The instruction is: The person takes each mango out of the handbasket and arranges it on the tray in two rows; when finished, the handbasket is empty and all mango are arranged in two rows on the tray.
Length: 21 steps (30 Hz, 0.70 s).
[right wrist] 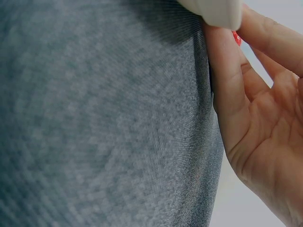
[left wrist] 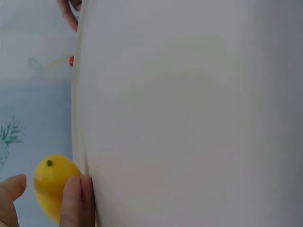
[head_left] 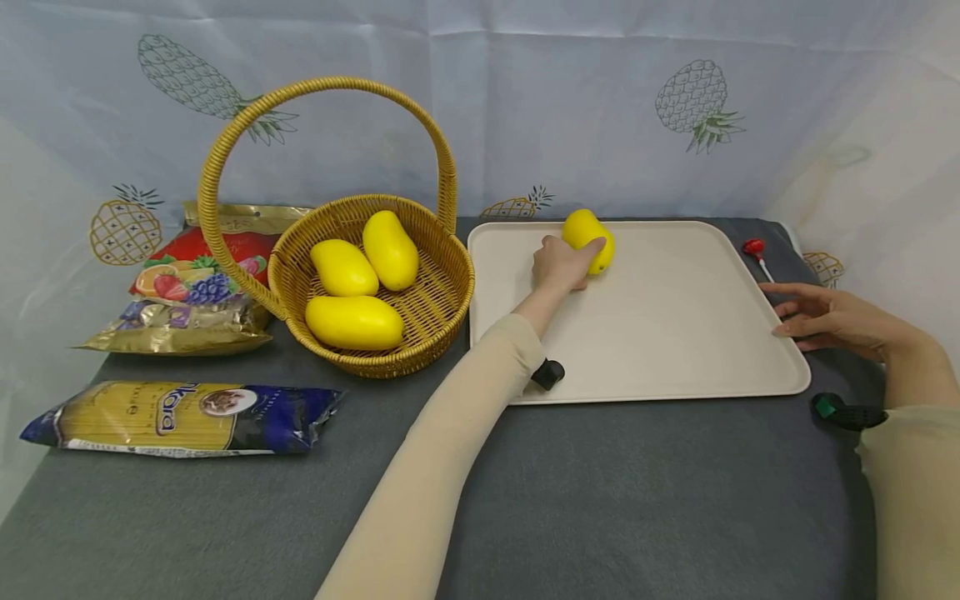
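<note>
A yellow mango-like fruit (head_left: 592, 240) lies at the back rim of a cream tray (head_left: 660, 317). My left hand (head_left: 562, 265) is at its near left side, thumb over it in the head view. In the left wrist view the fingers lie in front of the fruit (left wrist: 49, 182), while the thumb (left wrist: 13, 187) stands apart from it; finger contact cannot be told. My right hand (head_left: 847, 321) touches the tray's right edge with relaxed fingers. The right wrist view shows that hand (right wrist: 265, 104) against the tray's corner (right wrist: 220, 12).
Left of the tray stands a tall-handled wicker basket (head_left: 465, 292) holding three similar yellow fruits (head_left: 354, 322). Further left lie a red and gold candy bag (head_left: 198, 283) and a pasta packet (head_left: 180, 417). A red lollipop (head_left: 754, 247) lies beyond the tray's right edge.
</note>
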Each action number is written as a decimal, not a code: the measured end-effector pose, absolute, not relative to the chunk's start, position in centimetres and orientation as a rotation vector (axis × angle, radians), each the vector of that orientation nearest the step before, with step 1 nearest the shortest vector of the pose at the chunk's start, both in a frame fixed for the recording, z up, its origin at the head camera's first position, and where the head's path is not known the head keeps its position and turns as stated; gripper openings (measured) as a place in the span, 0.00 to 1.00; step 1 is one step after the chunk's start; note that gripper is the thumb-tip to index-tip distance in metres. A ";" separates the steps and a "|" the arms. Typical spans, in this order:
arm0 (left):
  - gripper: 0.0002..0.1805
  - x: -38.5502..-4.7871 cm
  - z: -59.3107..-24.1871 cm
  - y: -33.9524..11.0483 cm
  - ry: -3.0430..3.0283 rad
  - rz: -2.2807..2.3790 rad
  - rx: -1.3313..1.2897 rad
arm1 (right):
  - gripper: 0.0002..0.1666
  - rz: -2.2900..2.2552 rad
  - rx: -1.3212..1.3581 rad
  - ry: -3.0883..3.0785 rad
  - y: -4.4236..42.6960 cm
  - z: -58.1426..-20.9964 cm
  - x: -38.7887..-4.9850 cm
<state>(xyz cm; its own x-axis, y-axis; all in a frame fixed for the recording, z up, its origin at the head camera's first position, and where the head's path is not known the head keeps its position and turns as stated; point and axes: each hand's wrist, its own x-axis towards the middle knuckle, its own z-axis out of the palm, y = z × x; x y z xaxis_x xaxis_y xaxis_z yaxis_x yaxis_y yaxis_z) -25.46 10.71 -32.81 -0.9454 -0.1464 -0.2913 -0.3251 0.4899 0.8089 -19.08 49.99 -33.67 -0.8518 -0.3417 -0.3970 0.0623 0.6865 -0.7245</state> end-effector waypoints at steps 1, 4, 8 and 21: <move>0.41 -25.4 -32.7 10.5 2.548 1.445 -0.408 | 0.42 -1.053 -0.213 2.385 49.9 -33.7 -19.1; 0.43 -25.2 -32.2 9.8 2.549 1.440 -0.383 | 0.42 -1.050 -0.213 2.389 49.8 -33.7 -19.1; 0.43 -25.1 -31.1 8.7 2.485 1.519 -0.341 | 0.41 -1.048 -0.212 2.393 49.8 -33.7 -19.2; 0.36 -23.5 -25.8 5.4 2.043 1.916 -0.048 | 0.42 -1.037 -0.196 2.392 50.0 -33.7 -19.2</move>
<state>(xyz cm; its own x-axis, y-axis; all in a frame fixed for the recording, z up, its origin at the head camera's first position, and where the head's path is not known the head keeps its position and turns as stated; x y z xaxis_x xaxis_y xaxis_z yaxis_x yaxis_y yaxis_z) -23.53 5.44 -25.77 -0.9421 0.2040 -0.2663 -0.2527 0.0906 0.9633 -19.20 49.97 -33.73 -0.8539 -0.3269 -0.4049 0.0718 0.6965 -0.7139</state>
